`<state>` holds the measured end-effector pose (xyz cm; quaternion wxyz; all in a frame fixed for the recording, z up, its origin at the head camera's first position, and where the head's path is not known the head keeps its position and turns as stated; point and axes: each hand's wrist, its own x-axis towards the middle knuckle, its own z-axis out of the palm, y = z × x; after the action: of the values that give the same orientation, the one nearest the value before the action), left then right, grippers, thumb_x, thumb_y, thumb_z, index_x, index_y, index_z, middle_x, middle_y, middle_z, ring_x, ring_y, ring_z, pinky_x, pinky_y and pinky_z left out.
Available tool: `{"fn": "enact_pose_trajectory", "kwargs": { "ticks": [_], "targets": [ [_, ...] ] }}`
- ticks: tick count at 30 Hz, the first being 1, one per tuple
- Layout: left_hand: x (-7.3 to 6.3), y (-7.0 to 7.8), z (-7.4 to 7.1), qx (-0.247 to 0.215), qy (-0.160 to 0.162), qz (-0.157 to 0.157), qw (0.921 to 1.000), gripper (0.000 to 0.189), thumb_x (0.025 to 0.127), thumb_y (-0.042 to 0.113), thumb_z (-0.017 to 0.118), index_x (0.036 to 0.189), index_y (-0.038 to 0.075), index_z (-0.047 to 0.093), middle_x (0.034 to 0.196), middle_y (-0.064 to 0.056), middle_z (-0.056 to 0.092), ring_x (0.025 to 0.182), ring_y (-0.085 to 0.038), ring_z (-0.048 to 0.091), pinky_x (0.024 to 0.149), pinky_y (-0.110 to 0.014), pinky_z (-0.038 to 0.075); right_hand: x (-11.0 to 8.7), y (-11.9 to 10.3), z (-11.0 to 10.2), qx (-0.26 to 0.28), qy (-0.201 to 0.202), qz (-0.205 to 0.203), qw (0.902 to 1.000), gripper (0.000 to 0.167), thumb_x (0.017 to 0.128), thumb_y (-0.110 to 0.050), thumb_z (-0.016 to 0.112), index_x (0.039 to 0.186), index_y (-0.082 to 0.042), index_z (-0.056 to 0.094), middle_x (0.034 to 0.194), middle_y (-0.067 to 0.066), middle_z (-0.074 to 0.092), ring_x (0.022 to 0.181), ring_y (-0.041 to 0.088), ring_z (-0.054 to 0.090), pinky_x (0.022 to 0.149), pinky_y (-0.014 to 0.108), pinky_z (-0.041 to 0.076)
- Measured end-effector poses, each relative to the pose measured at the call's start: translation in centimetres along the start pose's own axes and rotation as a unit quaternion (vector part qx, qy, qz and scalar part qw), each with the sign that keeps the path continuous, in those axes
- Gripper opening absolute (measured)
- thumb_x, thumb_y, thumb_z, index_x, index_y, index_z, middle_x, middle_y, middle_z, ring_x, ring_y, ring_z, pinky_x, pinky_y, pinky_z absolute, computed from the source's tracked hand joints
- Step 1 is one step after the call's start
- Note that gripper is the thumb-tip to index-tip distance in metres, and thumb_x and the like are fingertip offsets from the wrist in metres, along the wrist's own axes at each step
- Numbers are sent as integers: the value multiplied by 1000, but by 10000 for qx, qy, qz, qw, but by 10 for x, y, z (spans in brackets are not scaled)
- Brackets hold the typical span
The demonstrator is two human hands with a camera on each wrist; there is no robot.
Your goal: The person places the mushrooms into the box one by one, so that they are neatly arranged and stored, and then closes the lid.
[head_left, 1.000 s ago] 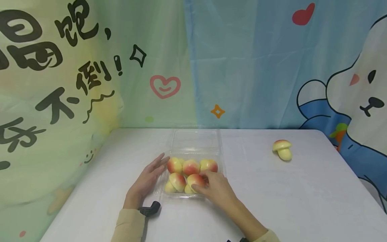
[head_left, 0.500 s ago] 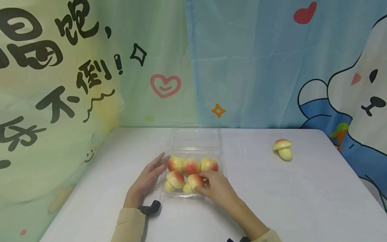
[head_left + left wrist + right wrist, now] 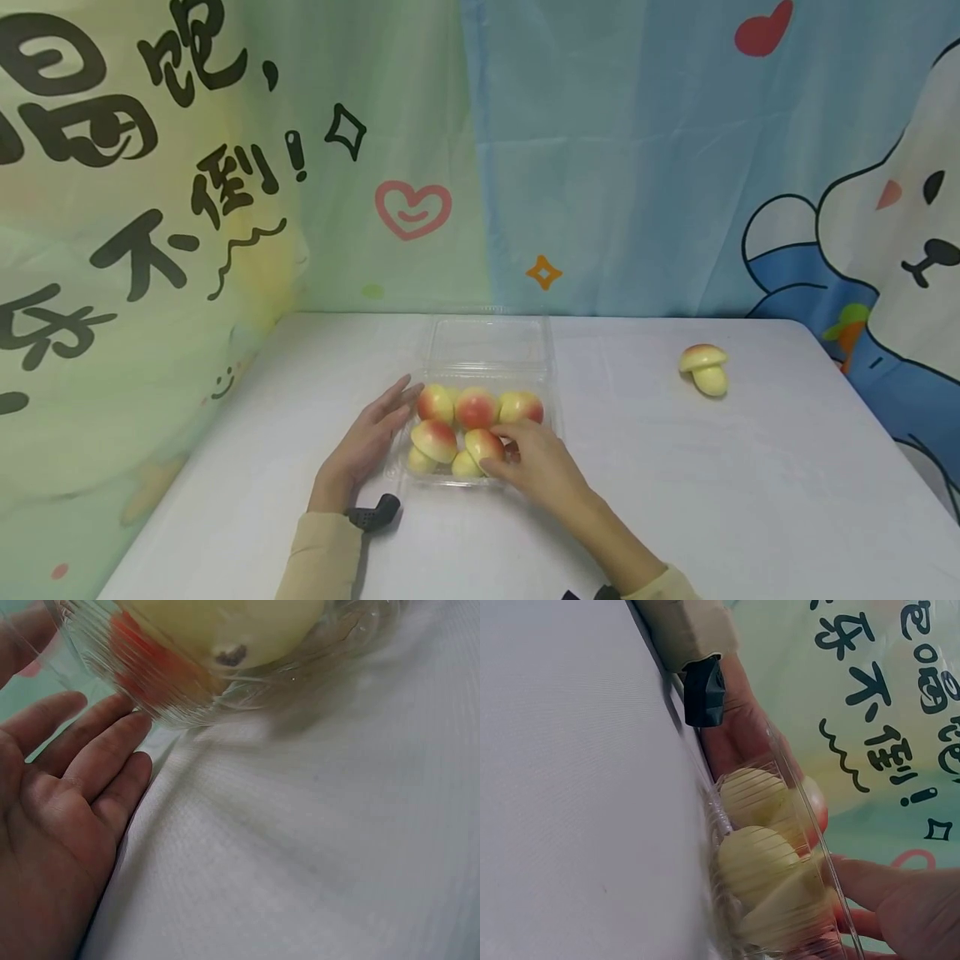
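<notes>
A clear plastic clamshell box (image 3: 457, 481) holds several yellow mushrooms with red-blushed caps, which look like toys, in two rows. My right hand (image 3: 543, 462) reaches over the box's right side and pinches the front-right mushroom (image 3: 480, 450) between thumb and fingers. Beside it lies the front-left mushroom (image 3: 433, 443), cap tilted over its stem. At the left wall my left hand (image 3: 367, 442) rests with fairly straight fingers; the left wrist view shows its fingertips (image 3: 135, 720) right at the ribbed plastic. Pale stems (image 3: 757, 859) show through the box wall in the right wrist view.
The open lid (image 3: 489, 343) lies back behind the box. One more mushroom (image 3: 705, 369) lies on the white-covered table (image 3: 712, 492) at the back right. A printed curtain (image 3: 615, 167) hangs behind the table.
The front-left mushroom has shifted slightly up and left, its cap turned more upright. The front-right one has moved slightly left with my right hand on it. My left hand stays in place.
</notes>
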<state>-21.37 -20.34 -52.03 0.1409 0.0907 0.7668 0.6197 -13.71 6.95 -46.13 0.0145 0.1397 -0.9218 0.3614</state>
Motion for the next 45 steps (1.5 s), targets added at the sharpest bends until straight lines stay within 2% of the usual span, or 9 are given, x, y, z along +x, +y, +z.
{"fn": "enact_pose_trajectory", "kwargs": {
  "ticks": [9, 19, 27, 36, 45],
  "targets": [
    [0, 2, 1, -28, -43, 56, 10000, 63, 95, 37, 53, 151, 26, 25, 151, 4, 38, 145, -21, 25, 120, -49, 13, 1, 0, -1, 227, -104, 46, 9997, 36, 78, -18, 74, 112, -10, 69, 109, 5, 71, 88, 19, 71, 73, 30, 58],
    [0, 2, 1, -72, -16, -3, 10000, 63, 95, 39, 54, 150, 27, 26, 151, 5, 39, 145, -20, 25, 119, -49, 13, 0, -3, 2, 59, 92, -17, 9999, 32, 75, -21, 76, 105, -11, 71, 104, 5, 70, 84, 16, 68, 70, 26, 56],
    [1, 0, 0, -225, -73, 21, 9997, 64, 95, 38, 53, 151, 25, 25, 151, 4, 39, 145, -20, 24, 120, -47, 12, 2, -5, 3, 13, 24, 32, 10000, 32, 76, -23, 77, 106, -12, 71, 102, 3, 71, 84, 16, 68, 72, 28, 55],
    [1, 1, 0, -245, -51, -11, 9997, 65, 94, 39, 55, 151, 26, 26, 150, 5, 40, 145, -20, 26, 120, -48, 13, 3, -5, 4, 142, 33, -105, 9998, 32, 76, -21, 78, 105, -10, 70, 104, 6, 71, 85, 17, 70, 72, 26, 57],
    [1, 1, 0, -257, -37, -46, 9997, 64, 94, 38, 55, 150, 27, 26, 150, 5, 40, 145, -20, 26, 120, -47, 13, 4, -2, 5, 492, 3, -121, 9987, 32, 76, -18, 77, 106, -7, 70, 106, 8, 69, 87, 19, 70, 73, 27, 58]
  ]
}}
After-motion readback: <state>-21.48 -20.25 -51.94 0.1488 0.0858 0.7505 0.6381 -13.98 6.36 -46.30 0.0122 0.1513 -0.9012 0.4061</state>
